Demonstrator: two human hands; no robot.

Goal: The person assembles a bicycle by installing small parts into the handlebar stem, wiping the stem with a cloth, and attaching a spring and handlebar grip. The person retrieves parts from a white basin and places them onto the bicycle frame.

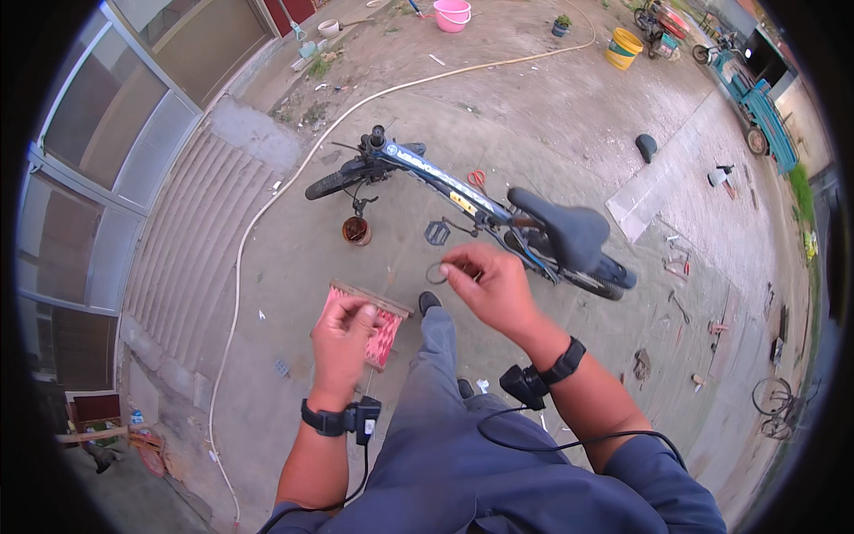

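Thin wire loop (438, 271) pinched in my right hand (495, 289), raised clear for viewing | left hand (345, 336) curled shut, contents unclear | blue bicycle (471, 209) lying ahead.

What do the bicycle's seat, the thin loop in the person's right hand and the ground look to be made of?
The seat looks like black padded vinyl or plastic, smooth with a dull sheen. The thin loop pinched by the right hand seems to be dark wire or cable, too small to tell. The ground looks like rough, dusty grey concrete.

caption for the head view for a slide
Right hand pinches a thin wire loop above a blue bicycle; left hand closed nearby.
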